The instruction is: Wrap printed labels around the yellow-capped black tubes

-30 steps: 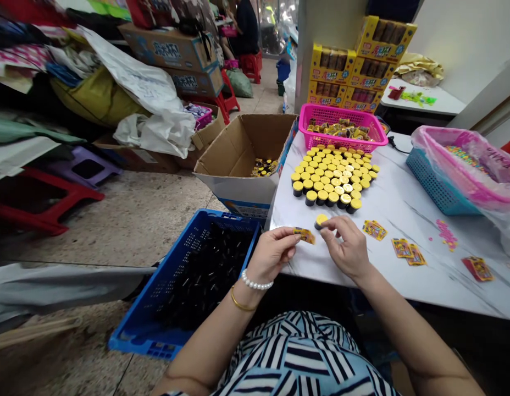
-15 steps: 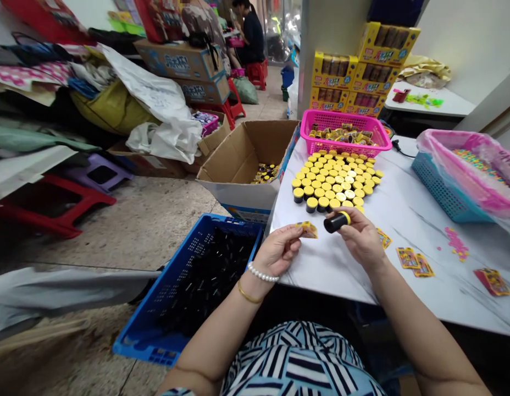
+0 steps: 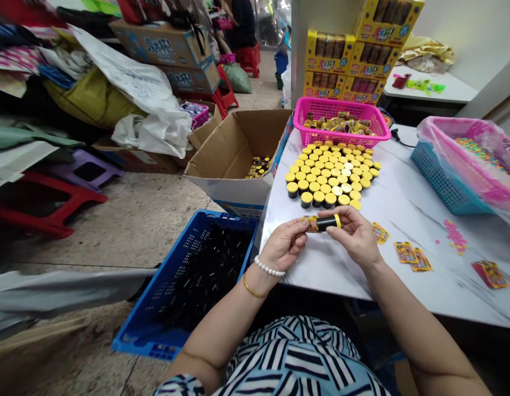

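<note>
Over the table's front edge, my left hand (image 3: 288, 242) pinches a small printed yellow card (image 3: 311, 223). My right hand (image 3: 356, 234) grips a black tube with a yellow cap (image 3: 328, 223) lying sideways, its cap toward my palm. The card's right end meets the open left end of the tube; whether it is inside cannot be made out. Behind my hands, rows of yellow-capped black tubes (image 3: 321, 171) stand upright on the white marbled table (image 3: 337, 269). Printed cards (image 3: 404, 253) lie to the right of my right hand.
A pink basket (image 3: 341, 137) of wrapped tubes is behind the rows. At the left are a blue crate (image 3: 151, 324) of black tubes and an open cardboard box (image 3: 230, 190). A blue basket (image 3: 444, 184) with pink plastic stands right. Someone sits at the back.
The card and the tube have come together, end to end. The tube has turned from tilted to nearly level. The whole view has shifted slightly.
</note>
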Available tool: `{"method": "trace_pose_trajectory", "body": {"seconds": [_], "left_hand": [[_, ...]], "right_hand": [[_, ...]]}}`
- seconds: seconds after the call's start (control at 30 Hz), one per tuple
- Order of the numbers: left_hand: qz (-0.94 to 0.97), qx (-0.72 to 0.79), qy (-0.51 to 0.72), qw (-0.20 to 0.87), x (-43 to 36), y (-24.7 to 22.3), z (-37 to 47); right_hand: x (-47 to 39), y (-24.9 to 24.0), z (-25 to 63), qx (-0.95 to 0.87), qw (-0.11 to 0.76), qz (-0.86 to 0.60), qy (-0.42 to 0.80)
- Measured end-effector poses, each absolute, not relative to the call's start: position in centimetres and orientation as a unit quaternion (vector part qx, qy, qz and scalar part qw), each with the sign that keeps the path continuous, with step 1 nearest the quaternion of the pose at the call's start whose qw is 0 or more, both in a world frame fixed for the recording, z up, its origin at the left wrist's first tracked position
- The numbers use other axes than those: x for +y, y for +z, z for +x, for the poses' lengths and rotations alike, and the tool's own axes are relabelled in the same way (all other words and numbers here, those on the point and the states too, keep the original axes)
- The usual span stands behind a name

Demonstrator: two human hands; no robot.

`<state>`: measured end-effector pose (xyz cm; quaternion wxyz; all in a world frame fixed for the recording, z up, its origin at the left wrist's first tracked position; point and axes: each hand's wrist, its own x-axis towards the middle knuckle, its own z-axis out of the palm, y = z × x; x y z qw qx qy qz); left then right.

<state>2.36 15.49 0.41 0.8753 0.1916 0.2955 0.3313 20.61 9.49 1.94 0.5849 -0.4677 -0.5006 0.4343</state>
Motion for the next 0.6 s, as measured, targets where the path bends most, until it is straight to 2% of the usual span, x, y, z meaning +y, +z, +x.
{"method": "trace_pose_trajectory", "body": {"seconds": [0.17, 0.37, 0.6], "left_hand": [[0.187, 0.294, 0.33, 0.878, 15.6, -0.2, 2.5], [0.19, 0.282, 0.334, 0.879, 15.6, -0.2, 2.4], [0.238, 0.302, 0.35, 0.854, 15.2, -0.9, 2.4]], "right_hand": [[9.4, 1.2, 20.5, -0.511, 0.583, -0.517, 0.364], [8.9, 1.6, 20.2, -0.574, 0.551, -0.488, 0.358], [8.8, 0.9, 20.1, -0.584, 0.538, -0.526, 0.306]]}}
